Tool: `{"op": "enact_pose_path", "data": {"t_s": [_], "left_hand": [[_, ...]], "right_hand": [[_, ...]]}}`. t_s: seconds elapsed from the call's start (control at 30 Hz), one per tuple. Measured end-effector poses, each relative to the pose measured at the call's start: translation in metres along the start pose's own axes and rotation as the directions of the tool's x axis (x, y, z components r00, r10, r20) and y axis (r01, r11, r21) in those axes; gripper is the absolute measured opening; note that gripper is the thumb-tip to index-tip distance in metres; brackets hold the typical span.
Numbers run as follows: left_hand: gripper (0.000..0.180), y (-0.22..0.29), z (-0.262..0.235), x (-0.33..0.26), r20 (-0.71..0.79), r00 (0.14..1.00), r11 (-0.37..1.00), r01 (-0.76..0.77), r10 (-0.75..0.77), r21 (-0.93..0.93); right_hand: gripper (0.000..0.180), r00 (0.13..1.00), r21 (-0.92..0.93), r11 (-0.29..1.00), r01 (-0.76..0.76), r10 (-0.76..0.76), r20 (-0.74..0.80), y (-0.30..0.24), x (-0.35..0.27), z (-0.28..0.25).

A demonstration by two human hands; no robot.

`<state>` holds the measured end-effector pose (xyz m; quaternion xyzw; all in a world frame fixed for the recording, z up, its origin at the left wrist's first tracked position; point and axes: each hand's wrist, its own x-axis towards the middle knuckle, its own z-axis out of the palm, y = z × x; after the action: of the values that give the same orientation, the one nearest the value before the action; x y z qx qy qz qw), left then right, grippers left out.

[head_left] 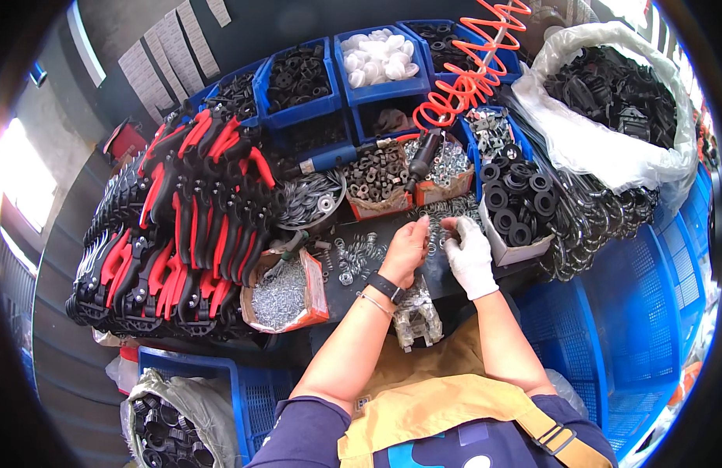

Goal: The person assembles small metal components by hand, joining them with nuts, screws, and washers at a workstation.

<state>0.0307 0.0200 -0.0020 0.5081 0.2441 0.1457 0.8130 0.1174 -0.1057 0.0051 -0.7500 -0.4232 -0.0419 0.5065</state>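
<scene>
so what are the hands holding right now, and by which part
Both hands meet over the loose washers. The bare left hand and gloved right hand pinch something small at the fingers; it is too small to tell what, or by which part.

shiny metal washers [353,253], white cloth glove [472,257]

Red-and-black clamps [181,226] are stacked at left, blue bins [377,86] behind, a coiled orange hose [470,70] above.
</scene>
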Motion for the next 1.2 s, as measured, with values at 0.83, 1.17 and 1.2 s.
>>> {"op": "enact_pose_path", "data": {"t_s": [0.83, 1.17, 1.2], "left_hand": [[0.018, 0.037, -0.081, -0.020, 0.039, 0.732, 0.161, -0.202, 0.680, 0.966], [0.026, 0.023, -0.063, -0.017, 0.130, 0.742, -0.073, -0.108, 0.658, 0.991], [0.028, 0.023, -0.060, -0.018, 0.145, 0.777, -0.100, -0.106, 0.612, 0.989]], "right_hand": [[0.023, 0.931, -0.376, 0.852, 0.364, -0.344, 0.120, -0.037, -0.009, 0.034], [0.019, 0.982, -0.115, 0.982, 0.147, -0.132, 0.133, -0.032, 0.003, 0.046], [0.021, 0.981, -0.139, 0.978, 0.158, -0.140, 0.136, -0.030, 0.001, 0.048]]}}
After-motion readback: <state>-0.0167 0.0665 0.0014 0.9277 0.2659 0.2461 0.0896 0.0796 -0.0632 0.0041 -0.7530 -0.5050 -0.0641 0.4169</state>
